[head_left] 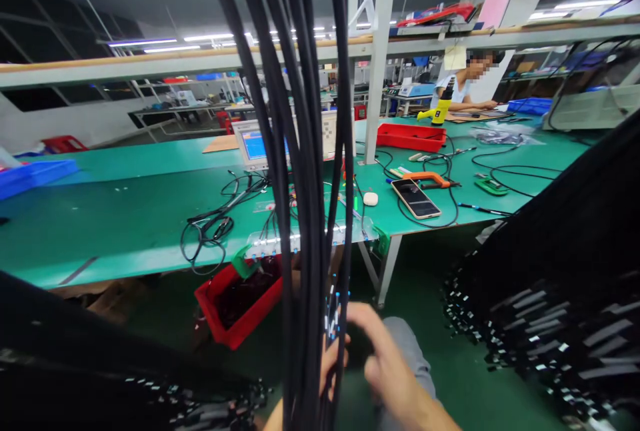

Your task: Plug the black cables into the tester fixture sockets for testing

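A bundle of long black cables hangs down close in front of me, through the middle of the view. Its loose ends carry small white and blue tips. My left hand is partly hidden behind the hanging cables, its fingers closed round the cable ends. Just to the right, my right hand is slightly blurred. Its index finger is bent toward the tips and the thumb stands apart from it, with nothing visible held between them.
Thick cable bundles hang at right and lower left. Beyond is a green workbench with a clear fixture strip, phone, orange clamp and red tray. A red bin sits below. A person works opposite.
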### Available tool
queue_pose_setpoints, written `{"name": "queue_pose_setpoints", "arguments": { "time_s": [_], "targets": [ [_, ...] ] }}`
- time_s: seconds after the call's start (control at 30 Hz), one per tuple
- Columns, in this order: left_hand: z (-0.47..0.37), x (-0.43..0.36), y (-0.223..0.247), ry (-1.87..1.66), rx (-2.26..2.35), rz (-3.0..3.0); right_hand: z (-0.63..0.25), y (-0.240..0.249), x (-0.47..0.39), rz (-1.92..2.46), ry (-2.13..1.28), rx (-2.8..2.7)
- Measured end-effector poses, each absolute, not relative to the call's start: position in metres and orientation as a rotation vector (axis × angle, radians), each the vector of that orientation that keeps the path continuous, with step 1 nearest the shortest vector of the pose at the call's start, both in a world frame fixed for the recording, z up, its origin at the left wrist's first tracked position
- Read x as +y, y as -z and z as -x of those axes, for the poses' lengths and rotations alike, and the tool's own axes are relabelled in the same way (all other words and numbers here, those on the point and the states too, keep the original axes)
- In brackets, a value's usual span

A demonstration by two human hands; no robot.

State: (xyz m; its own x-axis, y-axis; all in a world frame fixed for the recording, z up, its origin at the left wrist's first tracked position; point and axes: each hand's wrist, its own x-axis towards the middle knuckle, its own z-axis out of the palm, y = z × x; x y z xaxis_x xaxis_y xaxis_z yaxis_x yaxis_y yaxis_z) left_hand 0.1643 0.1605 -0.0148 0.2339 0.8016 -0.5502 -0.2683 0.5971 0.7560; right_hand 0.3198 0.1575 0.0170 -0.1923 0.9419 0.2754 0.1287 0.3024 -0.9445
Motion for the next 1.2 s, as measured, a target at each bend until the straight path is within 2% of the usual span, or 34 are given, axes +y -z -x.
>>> {"name": "queue_pose_setpoints", "arguments": {
  "time_s": [0.13,0.3,0.37,0.5,0.7,0.87,1.0,1.1,1.2],
  "targets": [
    [-0.166,0.144,0.013,-0.715,0.996,-0.711,-0.332,-0.027,0.2,1.253,-0.928,-1.421],
    [-0.164,0.143,0.024,-0.679,0.99,-0.765,-0.319,-0.035,0.205,1.072,-1.299,-1.698],
    [-0.162,0.146,0.027,-0.687,0.972,-0.78,-0.314,-0.031,0.205,1.053,-1.243,-1.711],
    [-0.161,0.148,0.032,-0.684,0.901,-0.809,-0.317,-0.02,0.22,1.347,-1.022,-1.4],
    [-0.167,0.15,0.041,-0.663,0.91,-0.872,-0.317,-0.036,0.207,1.113,-1.588,-1.66],
    [-0.169,0.149,0.025,-0.677,0.906,-0.854,-0.314,-0.044,0.194,1.155,-1.483,-1.614],
    [-0.168,0.147,0.004,-0.705,0.935,-0.828,-0.318,-0.031,0.198,0.962,-1.694,-1.483],
    [-0.168,0.147,-0.002,-0.769,0.951,-0.818,-0.318,-0.021,0.196,0.984,-1.653,-1.199],
    [-0.171,0.145,0.004,-0.749,0.957,-0.816,-0.311,-0.016,0.186,1.024,-1.741,-1.207]
  ]
}}
